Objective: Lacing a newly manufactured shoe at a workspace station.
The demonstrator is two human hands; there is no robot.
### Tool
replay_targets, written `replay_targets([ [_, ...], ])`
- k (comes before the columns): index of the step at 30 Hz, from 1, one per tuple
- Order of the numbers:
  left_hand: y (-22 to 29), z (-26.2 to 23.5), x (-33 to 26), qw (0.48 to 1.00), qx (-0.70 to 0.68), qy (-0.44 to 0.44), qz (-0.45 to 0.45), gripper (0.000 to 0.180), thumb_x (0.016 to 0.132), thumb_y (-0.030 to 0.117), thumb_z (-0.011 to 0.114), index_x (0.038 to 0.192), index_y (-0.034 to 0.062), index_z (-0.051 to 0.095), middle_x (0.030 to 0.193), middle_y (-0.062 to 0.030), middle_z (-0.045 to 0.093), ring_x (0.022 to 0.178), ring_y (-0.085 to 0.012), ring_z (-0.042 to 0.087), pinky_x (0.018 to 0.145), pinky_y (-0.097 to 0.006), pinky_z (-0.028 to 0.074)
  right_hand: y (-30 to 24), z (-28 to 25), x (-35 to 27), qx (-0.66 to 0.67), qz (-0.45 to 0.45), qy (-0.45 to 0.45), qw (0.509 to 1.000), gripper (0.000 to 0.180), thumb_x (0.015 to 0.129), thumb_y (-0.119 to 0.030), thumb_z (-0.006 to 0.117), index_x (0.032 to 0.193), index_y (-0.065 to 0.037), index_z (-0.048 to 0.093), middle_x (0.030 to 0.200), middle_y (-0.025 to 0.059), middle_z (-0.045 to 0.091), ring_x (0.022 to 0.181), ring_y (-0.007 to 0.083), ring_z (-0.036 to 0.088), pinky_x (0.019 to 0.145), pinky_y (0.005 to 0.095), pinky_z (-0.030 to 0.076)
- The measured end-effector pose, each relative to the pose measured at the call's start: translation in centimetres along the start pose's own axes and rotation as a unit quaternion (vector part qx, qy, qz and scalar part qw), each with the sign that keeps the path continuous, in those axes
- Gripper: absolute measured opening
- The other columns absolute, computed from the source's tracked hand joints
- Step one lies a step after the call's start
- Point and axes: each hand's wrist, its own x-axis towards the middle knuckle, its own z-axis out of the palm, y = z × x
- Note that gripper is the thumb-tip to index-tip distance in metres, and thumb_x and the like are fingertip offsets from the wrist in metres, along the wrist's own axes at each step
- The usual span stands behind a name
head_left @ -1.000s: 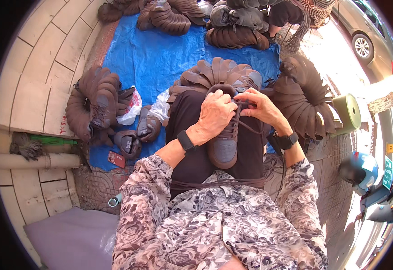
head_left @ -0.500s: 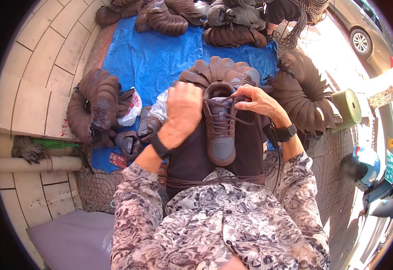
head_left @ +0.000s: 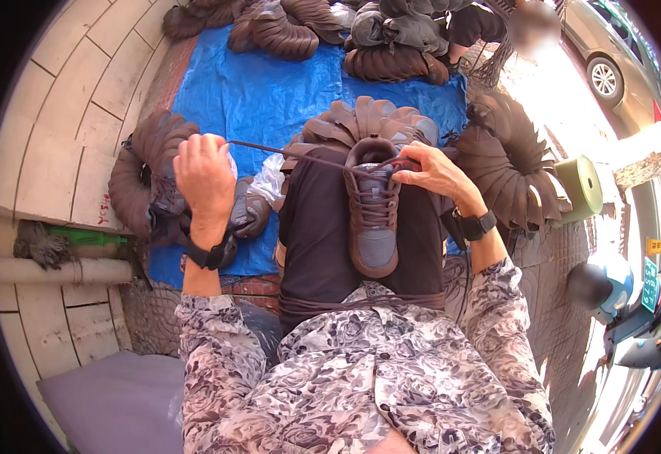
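Head view, the only view: the lacing of the shoe (head_left: 374, 227) is judged to be well advanced. Several crossed rows are seen over the tongue, and the lace (head_left: 270, 148) is carried from the topmost rows out to the left in a nearly straight, taut line. No knot or bow is seen at the collar; the lace ends are therefore judged to be unsettled, and the upper rows not yet finished.

The lace is gripped at its far end by the closed fingers of the left hand (head_left: 205, 178), which is held up well apart from the shoe. Beside the collar, a strand appears to be pinched between the thumb and fingers of the right hand (head_left: 433, 170); the exact hold cannot be fully told.

The shoe is found on the dark trousers (head_left: 311, 227), between the thighs, with its toe pointed toward the body. A brown upper, a grey toe patch and a brown toe edge are noted, with brown laces and an open collar; no damage can be made out. Across the lap, a bundle of laces (head_left: 361, 302) is laid.
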Motion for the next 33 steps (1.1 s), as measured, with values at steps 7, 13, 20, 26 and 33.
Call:
replay_targets([
  [7,1.4,-5.0,1.3,0.951,-0.298,-0.043,-0.073,0.007,0.080,0.007,0.063,0.083,0.0039,0.057,0.081,-0.0061,0.056,0.075,-0.0215,0.053,0.068,-0.033,0.043,-3.3,-3.5,-1.0,0.043,0.023,-0.032,0.998,0.030,0.082,-0.014,0.066,0.109,-0.004,0.062,0.064,0.0007,0.051,0.058,0.0066,0.046,0.054,0.0236,0.041],
  [13,5.0,-8.0,3.5,0.884,-0.459,-0.077,-0.034,0.004,0.083,0.003,0.059,0.084,0.0006,0.056,0.078,-0.0014,0.053,0.069,-0.0093,0.047,0.063,-0.023,0.039,-11.0,-7.8,-3.8,0.319,0.004,-0.095,0.943,0.025,0.091,-0.019,0.059,0.107,0.000,0.061,0.074,0.0015,0.060,0.062,0.0088,0.056,0.057,0.0231,0.046],
  [20,7.4,-8.8,5.2,0.915,-0.378,0.032,0.139,0.013,0.073,0.004,0.066,0.080,0.0048,0.056,0.077,-0.0078,0.054,0.075,-0.0257,0.052,0.068,-0.035,0.041,-15.4,-6.0,-1.4,0.351,-0.035,-0.012,0.936,0.019,0.091,-0.013,0.057,0.102,0.002,0.063,0.088,0.0071,0.064,0.075,0.0121,0.063,0.068,0.0234,0.051],
  [26,8.3,-9.8,6.1,0.936,-0.268,0.077,0.213,0.019,0.068,0.005,0.070,0.081,0.0076,0.057,0.081,-0.0048,0.055,0.078,-0.0240,0.053,0.068,-0.036,0.040,-15.8,-4.3,0.4,0.144,-0.155,0.126,0.969,0.015,0.082,-0.004,0.065,0.096,0.000,0.066,0.078,0.0058,0.061,0.069,0.0107,0.057,0.058,0.0251,0.045],
  [33,8.7,-9.5,6.8,0.937,-0.244,0.098,0.231,0.019,0.068,0.006,0.070,0.082,0.0071,0.057,0.081,-0.0044,0.055,0.079,-0.0227,0.053,0.068,-0.035,0.039,-15.5,-3.9,0.4,0.031,-0.213,0.135,0.967,0.020,0.079,-0.003,0.065,0.099,-0.002,0.064,0.078,0.0118,0.060,0.069,0.0231,0.060,0.059,0.0300,0.046],
])
